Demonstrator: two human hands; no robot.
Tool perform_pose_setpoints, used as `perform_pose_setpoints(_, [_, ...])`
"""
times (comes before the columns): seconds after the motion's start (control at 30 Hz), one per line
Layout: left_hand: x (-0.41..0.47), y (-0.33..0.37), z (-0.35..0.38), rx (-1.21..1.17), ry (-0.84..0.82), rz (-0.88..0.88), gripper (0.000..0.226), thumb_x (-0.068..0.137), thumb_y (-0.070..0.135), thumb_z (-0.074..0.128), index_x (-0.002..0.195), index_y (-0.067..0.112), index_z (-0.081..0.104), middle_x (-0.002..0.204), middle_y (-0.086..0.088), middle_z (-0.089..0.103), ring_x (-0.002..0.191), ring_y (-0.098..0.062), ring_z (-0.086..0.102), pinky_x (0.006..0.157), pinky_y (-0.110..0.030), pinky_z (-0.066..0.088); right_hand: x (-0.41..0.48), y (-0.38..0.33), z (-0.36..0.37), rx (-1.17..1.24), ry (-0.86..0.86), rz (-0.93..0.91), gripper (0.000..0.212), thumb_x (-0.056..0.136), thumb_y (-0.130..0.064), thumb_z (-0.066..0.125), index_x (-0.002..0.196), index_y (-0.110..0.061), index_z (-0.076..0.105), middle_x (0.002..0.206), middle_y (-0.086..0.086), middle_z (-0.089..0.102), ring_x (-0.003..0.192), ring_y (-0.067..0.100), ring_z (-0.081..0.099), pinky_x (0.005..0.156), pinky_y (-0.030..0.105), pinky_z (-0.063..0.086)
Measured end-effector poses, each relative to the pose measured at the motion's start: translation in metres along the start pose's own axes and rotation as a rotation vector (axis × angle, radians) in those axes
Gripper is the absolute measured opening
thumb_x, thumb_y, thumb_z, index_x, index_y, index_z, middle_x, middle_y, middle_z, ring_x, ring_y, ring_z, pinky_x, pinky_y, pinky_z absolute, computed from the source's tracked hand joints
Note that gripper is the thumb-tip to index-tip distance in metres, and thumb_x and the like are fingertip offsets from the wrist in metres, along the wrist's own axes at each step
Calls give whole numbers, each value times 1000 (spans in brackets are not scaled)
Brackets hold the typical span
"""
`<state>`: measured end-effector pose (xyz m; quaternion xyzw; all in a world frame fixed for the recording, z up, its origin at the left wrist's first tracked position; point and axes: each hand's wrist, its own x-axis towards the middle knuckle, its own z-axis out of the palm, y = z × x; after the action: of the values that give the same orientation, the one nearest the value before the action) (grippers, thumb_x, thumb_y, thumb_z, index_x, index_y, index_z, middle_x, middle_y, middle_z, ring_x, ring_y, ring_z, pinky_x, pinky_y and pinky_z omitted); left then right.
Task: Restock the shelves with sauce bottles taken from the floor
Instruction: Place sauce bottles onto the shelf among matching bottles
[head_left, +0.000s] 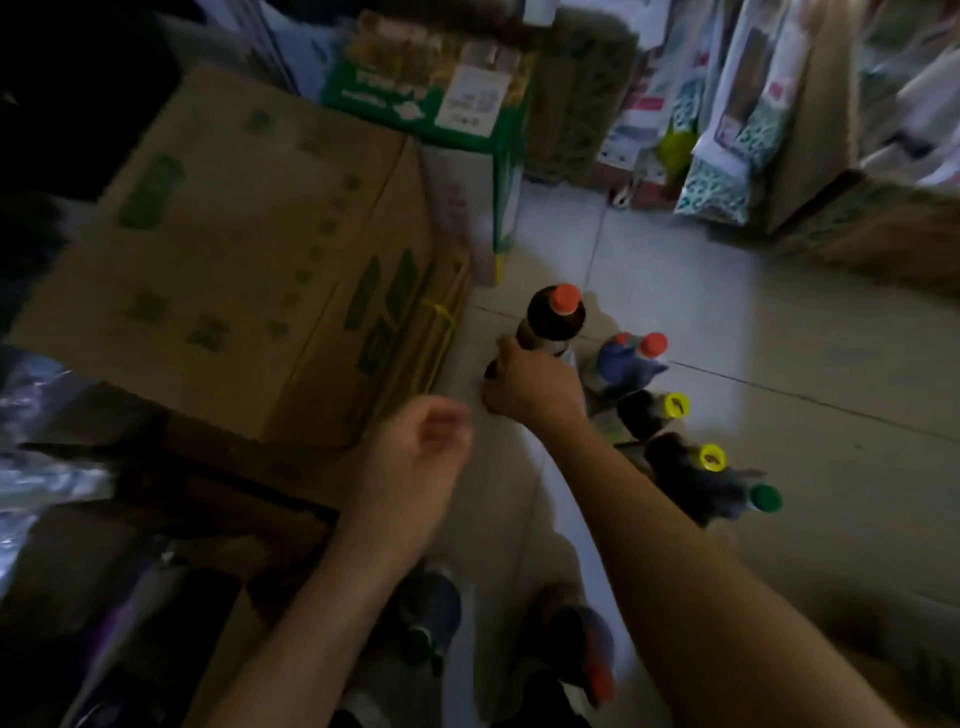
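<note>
Several sauce bottles stand in a row on the tiled floor. The farthest is a tall dark bottle with an orange cap (556, 317), and my right hand (530, 382) grips its body from the left. Behind it stand a blue-labelled bottle with an orange cap (631, 358), two dark bottles with yellow caps (652, 410) (685, 462) and a green-capped bottle (748, 499). My left hand (415, 457) hovers loosely curled to the left of the row, holding nothing.
A large cardboard box (244, 260) stands at the left, with a green and white carton (441, 104) behind it. Bagged goods (727, 130) line the far side of the floor. More bottles (582, 644) and my feet are near the bottom edge.
</note>
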<state>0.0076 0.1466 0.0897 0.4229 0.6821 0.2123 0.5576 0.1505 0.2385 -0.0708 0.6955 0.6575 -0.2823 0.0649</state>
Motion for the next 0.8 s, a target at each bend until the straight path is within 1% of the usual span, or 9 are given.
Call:
perform_pose_setpoints(0.1, [46,12,6,75,-33,62,17,96,17,57,87,31,62,90,1,69,79,-14,65,60,-25,44,21,-2,14,-119,115,-59,41,90,-32,58,125,-13,49,91,13,65,80,35,65,52,32,30])
perform_pose_setpoints(0.17, [69,15,7,175,8,94,14,93,17,58,85,28,64,90,-2,70,83,-20,65,69,-32,49,29,-1,13,-147,119,-83,33,90,-32,56,116,-13,51,70,3,50,61,28,55,47,28,25])
perform_pose_setpoints(0.27, [93,17,10,478,82,96,11,90,21,60,85,31,61,100,1,68,91,-18,60,74,-30,45,25,7,-15,-35,133,-83,29,87,-41,60,89,-19,42,66,-2,36,70,29,59,51,29,33])
perform_pose_setpoints(0.37, [107,29,16,470,69,105,35,87,23,65,120,30,59,120,3,62,95,-13,52,70,-26,39,5,15,-92,172,175,-125,38,73,-59,61,70,-25,43,65,-7,44,63,17,52,50,27,34])
perform_pose_setpoints(0.47, [107,42,23,226,-226,237,57,82,26,77,131,36,50,127,12,58,116,-7,56,85,-18,46,-25,20,-190,406,130,-162,40,59,-57,62,56,-18,55,48,-7,52,41,9,44,39,23,31])
perform_pose_setpoints(0.53, [102,52,30,57,-404,341,50,78,23,82,118,37,56,111,13,68,102,-1,65,78,-14,51,-40,28,-236,605,65,-156,29,63,-44,69,60,-18,59,41,-2,41,34,15,29,37,18,22])
perform_pose_setpoints(0.6, [98,59,37,-89,-454,374,54,68,28,86,116,22,61,103,-1,73,93,-16,71,83,-33,56,-49,36,-261,747,13,-156,32,69,-42,69,76,-13,58,42,0,33,33,14,22,38,14,21])
perform_pose_setpoints(0.7, [94,61,48,-412,-621,326,70,49,45,90,103,7,67,87,-17,72,75,-31,71,76,-43,58,-51,37,-262,982,31,-201,44,70,-61,68,71,-20,50,47,1,29,35,14,17,41,18,17])
perform_pose_setpoints(0.8, [92,58,50,-616,-878,219,73,53,56,86,98,1,71,86,-24,70,72,-34,70,71,-42,58,-46,44,-238,1229,193,-260,50,79,-67,63,75,-18,53,49,3,35,40,19,24,44,24,18])
